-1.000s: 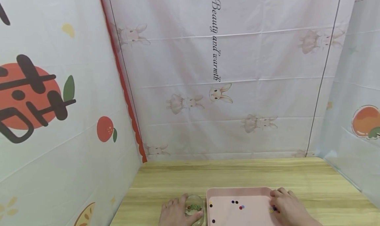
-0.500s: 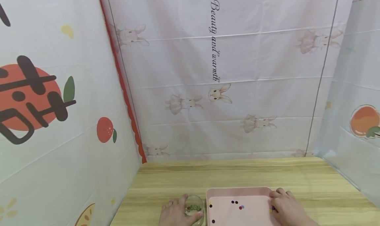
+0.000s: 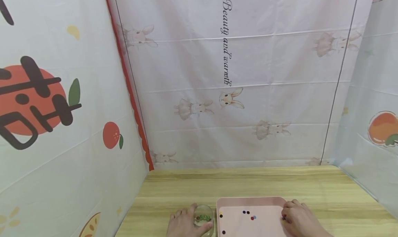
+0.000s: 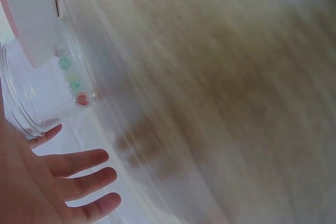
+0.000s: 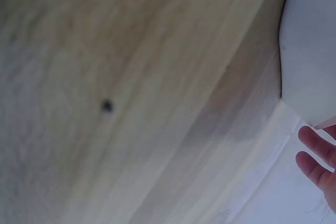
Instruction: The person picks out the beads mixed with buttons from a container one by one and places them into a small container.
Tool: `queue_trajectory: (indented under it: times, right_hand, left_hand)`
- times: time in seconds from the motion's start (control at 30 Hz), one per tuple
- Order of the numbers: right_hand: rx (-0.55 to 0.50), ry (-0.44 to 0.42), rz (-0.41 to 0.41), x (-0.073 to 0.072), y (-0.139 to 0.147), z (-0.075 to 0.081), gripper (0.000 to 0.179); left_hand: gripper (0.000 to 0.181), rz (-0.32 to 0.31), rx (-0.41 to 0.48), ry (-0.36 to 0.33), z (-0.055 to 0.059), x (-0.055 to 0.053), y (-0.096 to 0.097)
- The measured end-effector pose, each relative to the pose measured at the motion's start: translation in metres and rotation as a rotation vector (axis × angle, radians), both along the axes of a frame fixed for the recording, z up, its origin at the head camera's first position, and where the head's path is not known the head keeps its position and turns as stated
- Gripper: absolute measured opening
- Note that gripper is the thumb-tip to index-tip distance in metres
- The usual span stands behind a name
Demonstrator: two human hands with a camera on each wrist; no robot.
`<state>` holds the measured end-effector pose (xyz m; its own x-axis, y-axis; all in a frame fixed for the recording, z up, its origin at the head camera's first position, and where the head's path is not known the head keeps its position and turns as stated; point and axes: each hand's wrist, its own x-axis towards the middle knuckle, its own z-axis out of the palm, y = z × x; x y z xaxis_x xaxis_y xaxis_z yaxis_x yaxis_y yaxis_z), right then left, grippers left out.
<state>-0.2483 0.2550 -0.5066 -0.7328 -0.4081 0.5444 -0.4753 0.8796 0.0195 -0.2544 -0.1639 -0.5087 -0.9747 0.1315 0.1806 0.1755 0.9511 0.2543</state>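
Observation:
A clear jar stands on the table at the tray's left side. My left hand holds it between thumb and forefinger, and its other fingers stick out straight in the left wrist view. Green and reddish-brown bead-like balls lie at the jar's bottom. My right hand reaches over the right wall of the pink tray, fingertips down at small coloured pieces there, mostly hidden; I cannot tell whether it pinches one. Small round coloured pieces, dark, red, blue and yellow, lie scattered on the tray floor.
The wood-grain table runs back to a hanging printed cloth, with more cloth on the left and right sides. The tray's raised wall stands close beside the jar. The tray's near part is cut off by the head view's lower edge.
My right fingers have shifted slightly and now cover most of the coloured pieces that showed beneath them a second ago. My left hand and the jar keep their place.

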Motion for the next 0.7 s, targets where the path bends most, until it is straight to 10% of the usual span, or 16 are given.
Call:
queue_trajectory:
  times: [0.7]
  right_hand:
    - [-0.213, 0.067, -0.073, 0.000, -0.008, 0.010, 0.023]
  left_hand:
    - [0.099, 0.002, 0.003, -0.024, -0.003, -0.004, 0.000]
